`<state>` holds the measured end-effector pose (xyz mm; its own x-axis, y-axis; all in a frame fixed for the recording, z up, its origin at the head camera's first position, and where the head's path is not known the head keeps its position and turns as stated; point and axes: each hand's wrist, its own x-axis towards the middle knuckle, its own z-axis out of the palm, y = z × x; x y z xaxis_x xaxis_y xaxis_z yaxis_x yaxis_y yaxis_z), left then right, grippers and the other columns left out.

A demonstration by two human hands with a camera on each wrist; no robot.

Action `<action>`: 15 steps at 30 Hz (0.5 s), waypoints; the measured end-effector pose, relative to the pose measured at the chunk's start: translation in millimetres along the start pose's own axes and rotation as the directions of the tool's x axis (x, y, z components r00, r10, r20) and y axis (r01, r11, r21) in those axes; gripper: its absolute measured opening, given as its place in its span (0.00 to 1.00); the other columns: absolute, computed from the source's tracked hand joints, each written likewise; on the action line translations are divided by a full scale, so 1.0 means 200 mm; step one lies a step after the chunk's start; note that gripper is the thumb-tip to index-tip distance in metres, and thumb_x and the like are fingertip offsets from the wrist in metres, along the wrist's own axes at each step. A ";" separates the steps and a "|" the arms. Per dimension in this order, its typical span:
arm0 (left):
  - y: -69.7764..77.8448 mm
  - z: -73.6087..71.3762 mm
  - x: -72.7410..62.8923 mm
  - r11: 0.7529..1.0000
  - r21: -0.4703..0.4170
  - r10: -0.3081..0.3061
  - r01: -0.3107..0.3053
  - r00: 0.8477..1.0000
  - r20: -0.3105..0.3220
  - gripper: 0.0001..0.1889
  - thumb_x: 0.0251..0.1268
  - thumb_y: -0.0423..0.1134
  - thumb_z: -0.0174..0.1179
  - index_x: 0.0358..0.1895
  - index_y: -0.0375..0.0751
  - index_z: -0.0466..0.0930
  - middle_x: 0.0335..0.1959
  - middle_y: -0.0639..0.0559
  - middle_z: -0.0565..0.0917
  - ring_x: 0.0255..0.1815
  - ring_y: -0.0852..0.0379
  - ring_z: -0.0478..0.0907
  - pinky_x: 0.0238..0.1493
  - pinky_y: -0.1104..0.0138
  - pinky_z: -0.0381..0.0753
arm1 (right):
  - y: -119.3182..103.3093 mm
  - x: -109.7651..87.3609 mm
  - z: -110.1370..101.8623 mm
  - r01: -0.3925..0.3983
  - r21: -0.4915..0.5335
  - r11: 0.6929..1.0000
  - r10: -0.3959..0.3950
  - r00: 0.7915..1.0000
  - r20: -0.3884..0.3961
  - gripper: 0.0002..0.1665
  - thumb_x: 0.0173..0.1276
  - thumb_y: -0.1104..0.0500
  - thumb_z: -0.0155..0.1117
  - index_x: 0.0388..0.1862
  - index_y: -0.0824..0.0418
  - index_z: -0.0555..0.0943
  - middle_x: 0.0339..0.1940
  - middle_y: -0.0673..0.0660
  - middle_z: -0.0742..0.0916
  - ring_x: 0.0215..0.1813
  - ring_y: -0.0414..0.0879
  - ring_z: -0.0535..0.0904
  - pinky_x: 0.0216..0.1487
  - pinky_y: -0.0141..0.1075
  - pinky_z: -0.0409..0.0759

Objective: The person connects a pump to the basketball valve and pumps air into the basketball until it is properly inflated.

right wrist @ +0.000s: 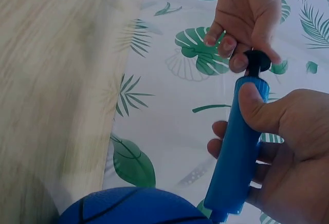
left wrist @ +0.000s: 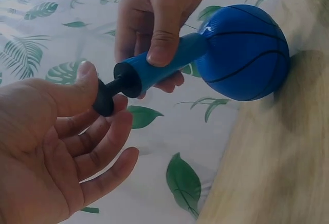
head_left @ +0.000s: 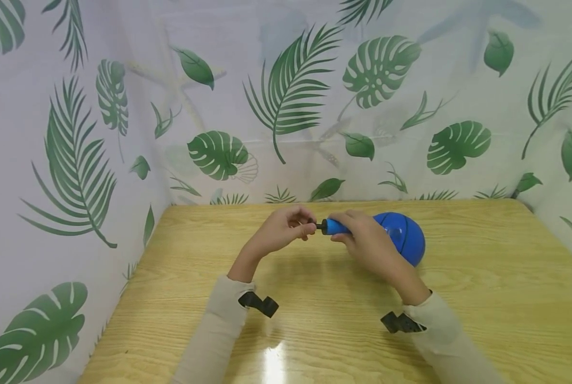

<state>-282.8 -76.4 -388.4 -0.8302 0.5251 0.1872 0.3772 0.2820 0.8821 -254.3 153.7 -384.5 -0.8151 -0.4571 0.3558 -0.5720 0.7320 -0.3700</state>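
A blue hand pump [right wrist: 234, 152] with a black plunger handle [left wrist: 104, 98] points its outlet end toward a blue ball with black seam lines [head_left: 407, 238]. My right hand [head_left: 370, 242] grips the pump's barrel, thumb along one side and fingers round the other. At the other end my left hand [head_left: 282, 230] pinches the black handle between thumb and fingers, its remaining fingers loosely bent. A short length of black rod shows between handle and barrel. The ball rests on the table beside the right hand. The pump's tip meets the ball's near side, though the exact joint is hard to see.
A wood-grain table [head_left: 334, 330] lies under both arms. Behind it and along the left hangs a white cloth with green leaf prints [head_left: 295, 96]. Black bands [head_left: 259, 304] sit at both sleeve cuffs.
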 end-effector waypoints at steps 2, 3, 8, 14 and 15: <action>0.01 -0.02 -0.01 1.000 0.013 -0.005 0.005 1.000 0.001 0.11 0.75 0.37 0.61 0.52 0.33 0.81 0.40 0.40 0.85 0.39 0.41 0.84 0.39 0.66 0.85 | 0.01 0.00 -0.01 -0.006 0.023 1.000 0.005 1.000 0.019 0.22 0.70 0.61 0.69 0.61 0.64 0.81 0.49 0.61 0.87 0.50 0.55 0.84 0.50 0.50 0.84; 0.02 -0.03 -0.01 1.000 0.019 -0.011 0.011 1.000 -0.001 0.12 0.75 0.38 0.61 0.53 0.34 0.81 0.40 0.39 0.85 0.39 0.40 0.84 0.40 0.66 0.85 | 0.02 0.00 -0.02 -0.013 0.034 0.999 0.012 0.999 0.030 0.22 0.71 0.61 0.68 0.62 0.64 0.80 0.51 0.62 0.87 0.52 0.56 0.85 0.51 0.50 0.84; 0.03 -0.12 -0.04 1.000 0.020 -0.020 0.021 0.999 -0.045 0.13 0.75 0.37 0.61 0.54 0.31 0.80 0.42 0.37 0.86 0.37 0.49 0.85 0.44 0.65 0.86 | 0.08 0.01 -0.07 -0.081 0.046 0.996 0.078 0.995 0.056 0.24 0.73 0.61 0.66 0.65 0.64 0.78 0.59 0.65 0.86 0.61 0.62 0.82 0.60 0.56 0.81; 0.04 -0.22 -0.09 1.000 -0.014 -0.025 0.023 0.993 -0.117 0.10 0.73 0.34 0.62 0.51 0.33 0.81 0.40 0.39 0.86 0.37 0.52 0.84 0.47 0.61 0.85 | 0.12 0.00 -0.13 -0.088 0.023 0.996 0.087 0.995 0.038 0.26 0.73 0.61 0.66 0.68 0.65 0.76 0.62 0.67 0.84 0.65 0.66 0.79 0.63 0.59 0.78; 0.04 -0.22 -0.09 1.000 -0.011 -0.023 0.021 0.993 -0.116 0.10 0.73 0.34 0.63 0.51 0.32 0.81 0.40 0.39 0.86 0.37 0.52 0.84 0.47 0.61 0.85 | 0.12 0.00 -0.13 -0.085 0.018 0.996 0.084 0.996 0.030 0.26 0.73 0.61 0.66 0.68 0.65 0.76 0.62 0.68 0.84 0.64 0.66 0.79 0.62 0.59 0.78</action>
<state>-283.1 -118.8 -365.1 -0.8806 0.4217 0.2162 0.3550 0.2847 0.8905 -265.1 184.1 -371.1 -0.8629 -0.4085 0.2976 -0.5022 0.7588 -0.4147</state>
